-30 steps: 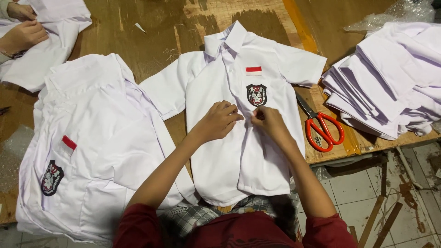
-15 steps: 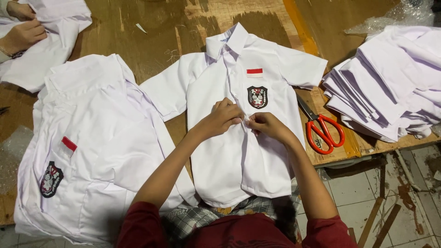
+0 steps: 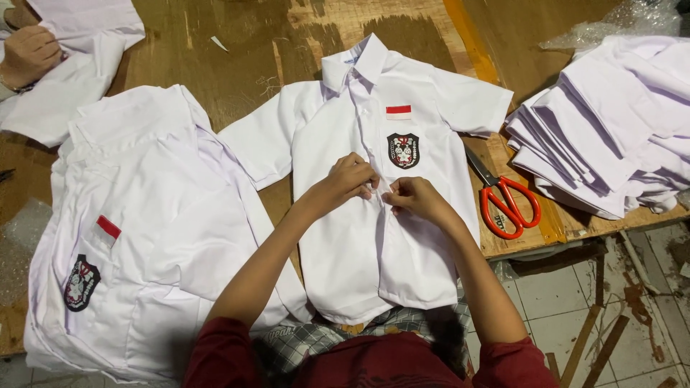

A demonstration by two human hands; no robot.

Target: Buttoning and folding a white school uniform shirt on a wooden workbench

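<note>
Both hands (image 3: 381,190) mid-placket on white shirt (image 3: 345,244) — scissors (image 3: 507,201) beside.

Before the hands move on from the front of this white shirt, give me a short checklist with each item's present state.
1. Shirt lies flat, front up, on the wooden table: ok.
2. Both hands on the front strip: left hand and right hand pinch it at mid-chest: ok.
3. Button under the fingers closed: cannot tell, the fingers hide it.
4. Collar spread and sleeves out to the sides: ok.
5. Scissors clear of the hands: ok, though they lie against the shirt's edge near the table's edge.
6. Shirt fully on the table: not ok, the hem hangs over the near edge.
</note>
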